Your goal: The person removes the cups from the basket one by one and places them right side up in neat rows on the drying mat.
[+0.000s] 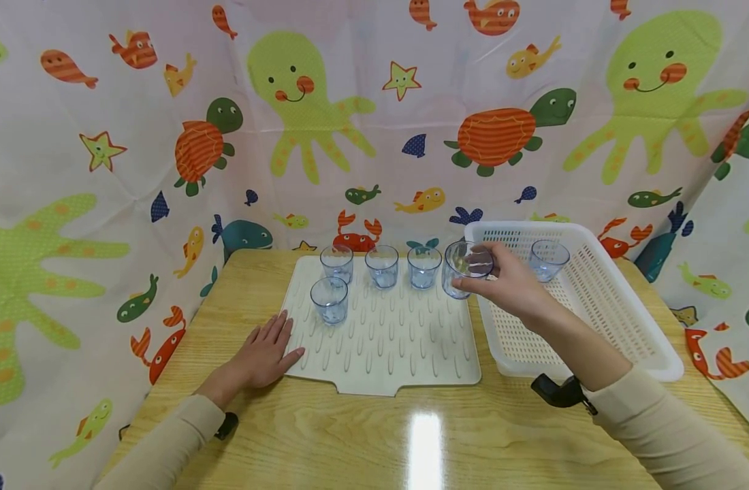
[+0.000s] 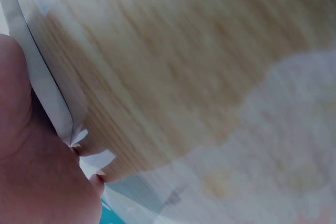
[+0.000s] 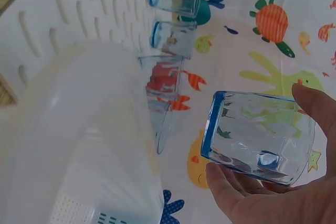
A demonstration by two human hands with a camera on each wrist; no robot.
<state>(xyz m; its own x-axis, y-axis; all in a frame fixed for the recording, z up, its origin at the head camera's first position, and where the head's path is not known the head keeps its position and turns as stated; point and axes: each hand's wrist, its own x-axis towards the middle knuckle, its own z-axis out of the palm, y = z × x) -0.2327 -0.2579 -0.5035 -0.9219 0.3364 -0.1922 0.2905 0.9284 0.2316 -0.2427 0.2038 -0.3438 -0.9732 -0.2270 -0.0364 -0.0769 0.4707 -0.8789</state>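
My right hand (image 1: 511,282) grips a clear bluish glass tumbler (image 3: 257,137) near its rim, thumb on one side and fingers on the other. In the head view the tumbler is at the back right corner of a white ribbed draining mat (image 1: 380,354); whether it touches the mat I cannot tell. Three matching tumblers stand in a row along the mat's back, the nearest being this glass (image 1: 424,268). Another glass (image 1: 329,301) stands in front of the row's left end. My left hand (image 1: 265,355) lies flat, fingers extended, at the mat's left edge.
Right of the mat sits a white perforated plastic basket (image 1: 619,320) holding one more glass (image 1: 547,262). Beneath everything is a wooden table (image 1: 350,435). A curtain with sea animals (image 1: 374,184) hangs behind the table and along its sides.
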